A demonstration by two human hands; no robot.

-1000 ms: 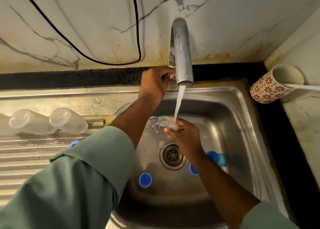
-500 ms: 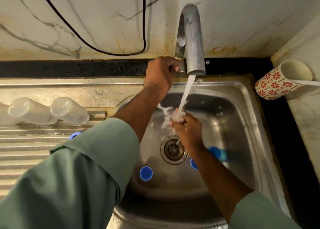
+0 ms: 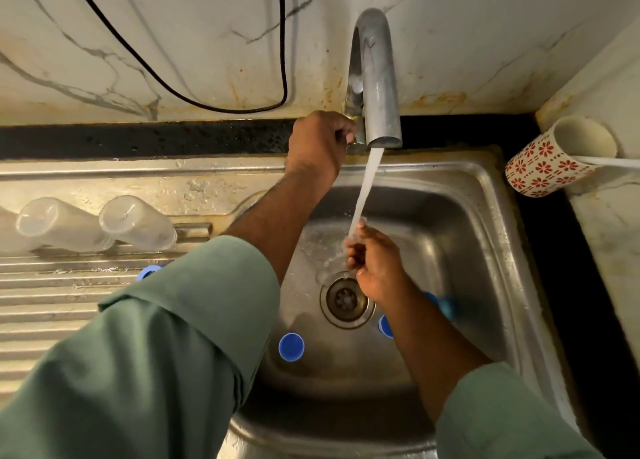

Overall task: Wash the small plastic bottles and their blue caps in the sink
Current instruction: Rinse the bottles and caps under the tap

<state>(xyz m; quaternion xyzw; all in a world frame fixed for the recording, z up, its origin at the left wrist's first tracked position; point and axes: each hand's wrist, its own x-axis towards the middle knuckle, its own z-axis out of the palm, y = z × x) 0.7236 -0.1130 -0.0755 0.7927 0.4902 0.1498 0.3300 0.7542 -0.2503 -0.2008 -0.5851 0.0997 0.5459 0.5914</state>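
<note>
Left hand (image 3: 320,145) curled round the tap handle (image 3: 354,146) at the base of the faucet (image 3: 375,87), fingers wrapped on it. Right hand (image 3: 375,264) held in the water stream (image 3: 365,191) over the drain (image 3: 346,300), fingers curled together; whatever they pinch is hidden by water and glare, so cannot tell what it is or whether they hold anything.

Sink (image 3: 485,250): steel, single basin, water running.

Bottles, two counted: first clear bottle (image 3: 59,224) and second clear bottle (image 3: 138,228), both lying on their sides on the ribbed drainboard (image 3: 52,302), just beside each other, bases toward the viewer. A further clear shape at the far left edge is cut off, unclear.

Blue caps, four counted: one cap (image 3: 291,346) on the basin floor near the drain, fully in view; second cap (image 3: 385,326) partly behind the right forearm; third cap (image 3: 446,306) beyond that forearm, blurred; fourth cap (image 3: 147,272) on the drainboard, mostly hidden by the green sleeve (image 3: 156,354).

One patterned mug (image 3: 554,160), red flowers, tipped on its side on the counter right of the sink. One black cable (image 3: 207,77) looping down the marble wall.
</note>
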